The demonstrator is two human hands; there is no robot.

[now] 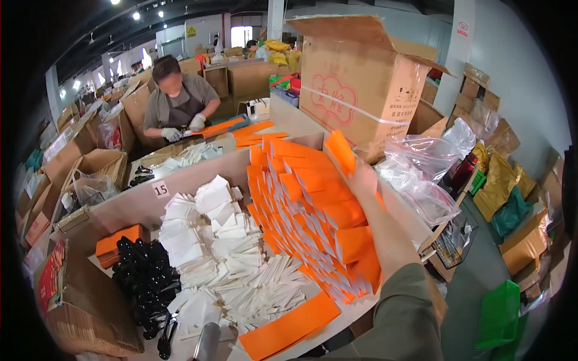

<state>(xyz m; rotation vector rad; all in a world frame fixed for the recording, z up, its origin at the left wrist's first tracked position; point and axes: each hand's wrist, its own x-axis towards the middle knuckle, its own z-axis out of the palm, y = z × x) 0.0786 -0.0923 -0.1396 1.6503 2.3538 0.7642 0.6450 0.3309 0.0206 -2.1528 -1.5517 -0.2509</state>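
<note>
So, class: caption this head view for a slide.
Right hand lifts an orange sleeve from overlapping orange rows.

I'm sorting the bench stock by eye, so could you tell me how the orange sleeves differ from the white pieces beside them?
The orange sleeves are bright orange and broad; the white pieces are white and mostly narrower, many just thin strips. The orange sleeves lie overlapped in neat rows, whereas the white pieces sit in a loose, jumbled heap. The right hand holds one orange sleeve raised; nothing touches the white pieces. Both look like flat paper goods on the same table.
</note>
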